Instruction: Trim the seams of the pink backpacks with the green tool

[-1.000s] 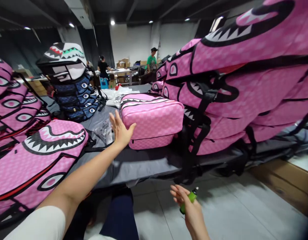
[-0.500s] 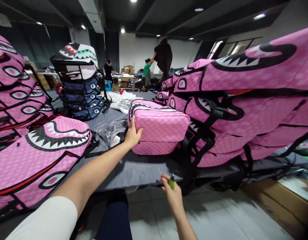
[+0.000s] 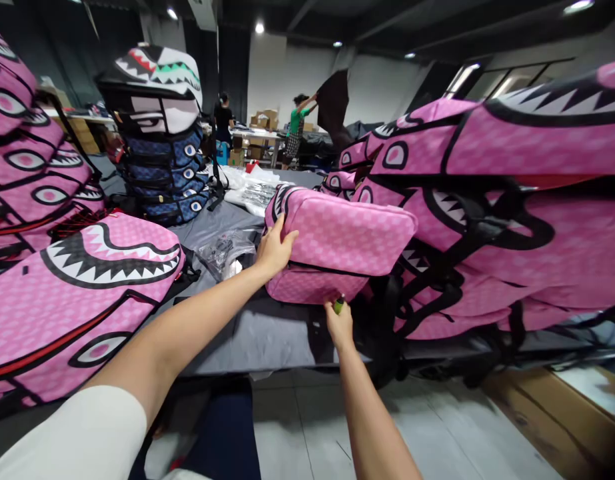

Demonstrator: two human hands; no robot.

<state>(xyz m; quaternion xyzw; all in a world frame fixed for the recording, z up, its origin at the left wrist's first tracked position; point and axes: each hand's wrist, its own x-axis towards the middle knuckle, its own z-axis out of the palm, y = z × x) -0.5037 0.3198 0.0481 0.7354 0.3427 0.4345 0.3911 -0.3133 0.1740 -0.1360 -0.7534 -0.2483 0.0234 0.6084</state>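
Note:
A pink checkered backpack [image 3: 347, 230] with a shark-mouth print at its edge lies on the grey cloth-covered table, its plain bottom panel facing me and tilted. My left hand [image 3: 276, 250] grips its left edge, the thumb on the panel and the fingers over the side. In my right hand [image 3: 340, 325] is a small green tool with a black tip [image 3: 339, 305]; its kind is not clear. That hand is at the backpack's lower edge, and its fingertips are partly hidden there.
Pink backpacks [image 3: 552, 247] are piled at my right, straps hanging over the table edge. Another pink backpack [image 3: 112, 267] lies at my left, near stacked blue ones [image 3: 162, 173]. Clear plastic bags [image 3: 224, 253] lie behind my left hand. Farther back, a person in green [image 3: 294, 127] lifts dark fabric.
The backpack has tilted, its right side rising, and more of its underside faces up. My right hand has moved up from below the table edge to the backpack's lower edge.

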